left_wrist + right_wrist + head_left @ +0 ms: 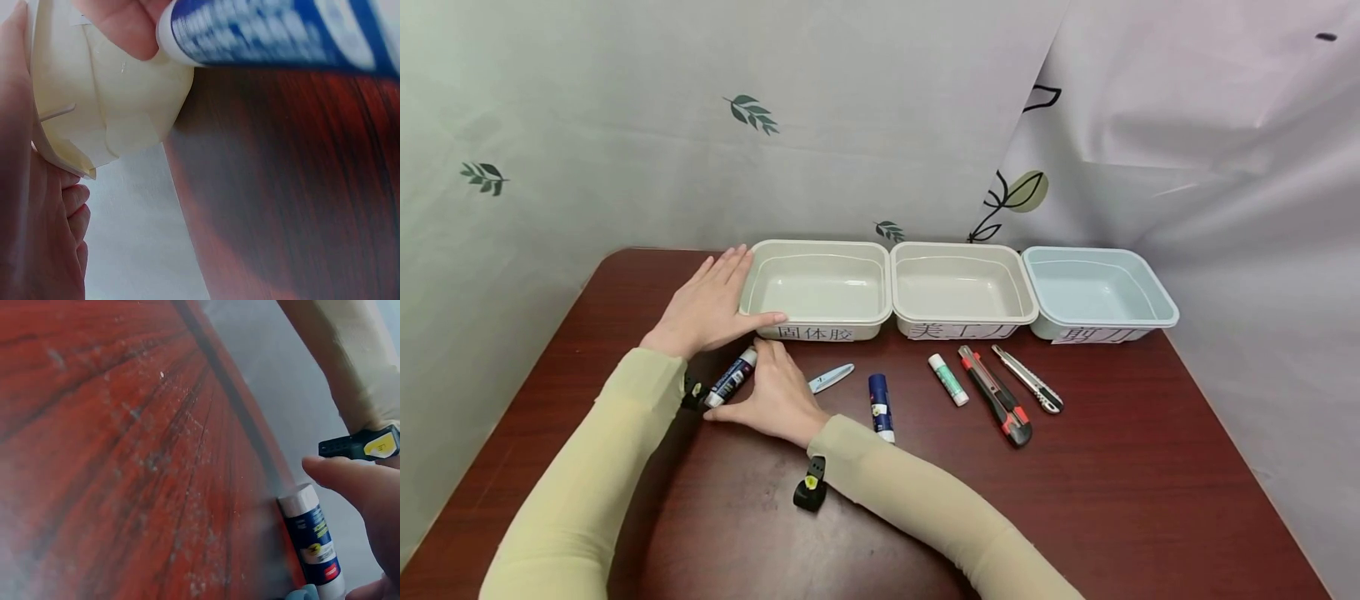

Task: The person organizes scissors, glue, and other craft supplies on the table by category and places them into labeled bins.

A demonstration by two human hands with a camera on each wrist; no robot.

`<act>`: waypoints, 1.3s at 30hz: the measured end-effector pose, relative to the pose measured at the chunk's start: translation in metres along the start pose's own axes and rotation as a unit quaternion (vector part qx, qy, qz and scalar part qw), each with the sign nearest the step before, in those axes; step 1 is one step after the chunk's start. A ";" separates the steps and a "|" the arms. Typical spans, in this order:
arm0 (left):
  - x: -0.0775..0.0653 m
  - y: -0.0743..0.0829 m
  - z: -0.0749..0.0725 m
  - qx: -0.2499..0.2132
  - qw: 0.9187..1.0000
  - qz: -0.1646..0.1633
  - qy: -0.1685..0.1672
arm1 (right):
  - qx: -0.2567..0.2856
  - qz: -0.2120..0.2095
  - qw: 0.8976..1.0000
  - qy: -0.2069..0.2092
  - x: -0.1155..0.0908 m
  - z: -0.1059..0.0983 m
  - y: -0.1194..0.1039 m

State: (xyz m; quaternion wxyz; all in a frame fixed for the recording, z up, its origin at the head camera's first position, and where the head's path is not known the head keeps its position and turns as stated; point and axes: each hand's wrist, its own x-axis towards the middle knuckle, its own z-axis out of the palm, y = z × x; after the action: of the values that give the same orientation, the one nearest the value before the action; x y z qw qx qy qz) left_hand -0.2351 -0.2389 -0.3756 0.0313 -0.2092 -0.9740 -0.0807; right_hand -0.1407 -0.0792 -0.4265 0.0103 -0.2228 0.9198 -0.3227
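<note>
My left hand (703,304) rests at the left corner of a cream bin (820,322), fingers along its side and thumb over its front rim. A dark blue glue stick with white ends (731,379) lies on the table below that hand. Spread around this glue stick is my right hand (775,396), thumb near one end and fingertips near the other. In the right wrist view a small gap shows between the thumb (337,478) and the glue stick (315,544). A slim light-blue object (832,377), partly hidden, lies beside the right hand.
A second cream bin (966,319) and a pale blue bin (1105,322) continue the row, all labelled in front. Before them lie another blue glue stick (881,407), a small green-and-white glue stick (948,380), a red-and-black utility knife (995,396) and a slimmer utility knife (1027,379).
</note>
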 end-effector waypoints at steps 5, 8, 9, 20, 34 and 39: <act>-0.001 0.000 -0.001 0.000 1.000 0.000 -0.001 | -0.024 -0.001 1.000 0.015 0.004 0.003 -0.002; 0.000 0.000 -0.001 0.000 1.000 0.000 -0.002 | -0.030 -0.010 0.999 0.012 0.006 0.004 -0.003; 0.000 0.000 -0.001 0.000 1.000 0.001 -0.002 | -0.031 -0.013 0.999 0.010 0.007 0.005 -0.003; 0.001 0.000 0.000 -0.005 1.000 0.002 -0.002 | -0.047 -0.056 0.997 -0.003 0.012 0.010 -0.004; 0.000 0.000 0.001 -0.006 1.000 -0.003 -0.003 | -0.096 -0.085 0.992 -0.015 0.010 0.008 -0.006; -0.001 -0.001 0.000 -0.004 1.000 -0.008 -0.009 | -0.119 -0.107 0.986 -0.041 0.008 -0.004 -0.006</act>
State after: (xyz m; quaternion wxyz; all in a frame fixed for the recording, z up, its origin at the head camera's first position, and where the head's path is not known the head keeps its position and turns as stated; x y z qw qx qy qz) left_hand -0.2344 -0.2400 -0.3755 0.0215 -0.2027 -0.9755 -0.0829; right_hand -0.1463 -0.0846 -0.4190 -0.0128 -0.3331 0.9212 -0.2008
